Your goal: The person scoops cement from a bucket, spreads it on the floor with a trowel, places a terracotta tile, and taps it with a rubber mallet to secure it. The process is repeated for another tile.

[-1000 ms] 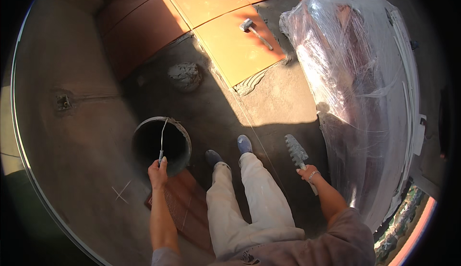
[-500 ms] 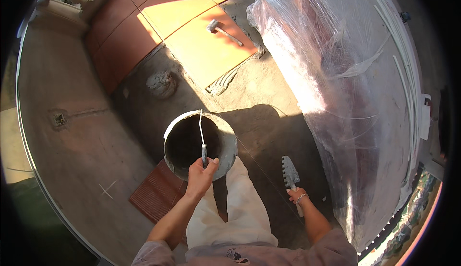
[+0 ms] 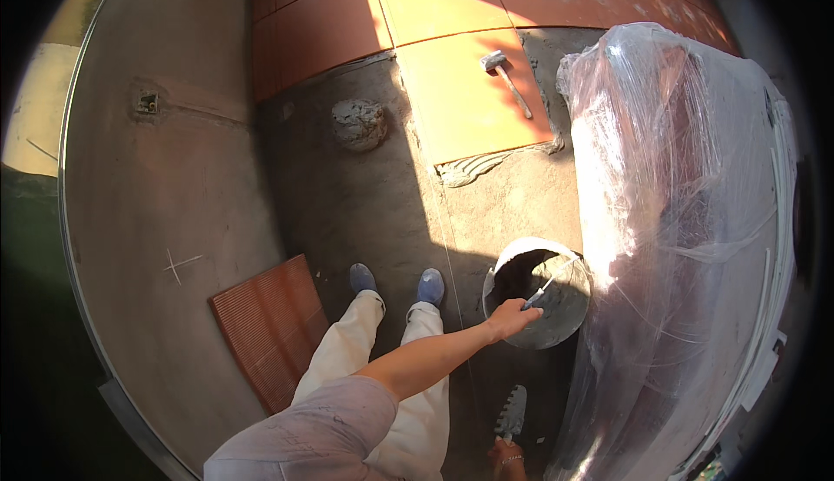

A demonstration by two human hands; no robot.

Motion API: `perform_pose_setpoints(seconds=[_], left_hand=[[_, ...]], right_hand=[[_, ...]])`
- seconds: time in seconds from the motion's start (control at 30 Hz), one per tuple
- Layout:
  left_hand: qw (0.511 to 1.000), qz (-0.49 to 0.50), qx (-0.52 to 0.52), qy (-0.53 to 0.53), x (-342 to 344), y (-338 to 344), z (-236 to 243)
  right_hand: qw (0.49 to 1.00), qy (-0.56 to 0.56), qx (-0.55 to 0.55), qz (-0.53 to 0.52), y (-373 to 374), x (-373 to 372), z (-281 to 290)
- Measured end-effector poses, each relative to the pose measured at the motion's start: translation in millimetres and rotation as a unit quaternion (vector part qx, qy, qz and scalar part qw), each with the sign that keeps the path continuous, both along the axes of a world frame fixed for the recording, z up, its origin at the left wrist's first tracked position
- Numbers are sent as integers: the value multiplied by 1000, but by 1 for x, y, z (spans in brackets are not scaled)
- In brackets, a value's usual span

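Left hand (image 3: 512,317) clamped on bucket (image 3: 540,294) handle; right hand (image 3: 506,457), cut off at frame edge, grips notched trowel (image 3: 512,411). Plastic-wrapped bulk (image 3: 686,247) alongside, contents unclear.

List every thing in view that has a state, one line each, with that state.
left hand: closed on bucket handle
bucket: upright, open
right hand: holding notched trowel
mallet: lying on laid tile
loose tile: flat, ribbed side up
mortar lump: heaped on floor
plastic-wrapped stack: covered
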State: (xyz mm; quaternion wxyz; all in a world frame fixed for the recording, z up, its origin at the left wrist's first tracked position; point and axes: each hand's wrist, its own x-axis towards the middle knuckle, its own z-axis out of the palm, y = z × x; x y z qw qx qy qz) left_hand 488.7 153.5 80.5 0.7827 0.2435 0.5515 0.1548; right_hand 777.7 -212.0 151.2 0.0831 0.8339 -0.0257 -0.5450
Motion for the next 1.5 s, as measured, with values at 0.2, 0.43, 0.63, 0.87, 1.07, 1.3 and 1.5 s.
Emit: perform_pose_setpoints(seconds=[0.2,0.43,0.63,0.87,1.07,1.3,1.5], left_hand=[[972,-169,164,-17,-31,-12,-25],[800,-490,128,322,-212,-190,26],[791,-323,347,387,-263,-295,152],[852,-225,280,381,-326,-226,123],[837,-29,198,510,-481,-97,-38],[683,213,300,631,-607,-85,-108],[589,265,354,677,-637,-76,-120]], right_hand=[[996,8,-45,83,19,1,-1],[972,58,70,218,193,-136,55],[906,162,178,348,356,-311,13],[746,162,307,569,491,-499,-124],[646,35,313,696,557,-598,-288],[647,49,288,704,542,-703,-413],[536,111,261,795,541,-747,-428]])
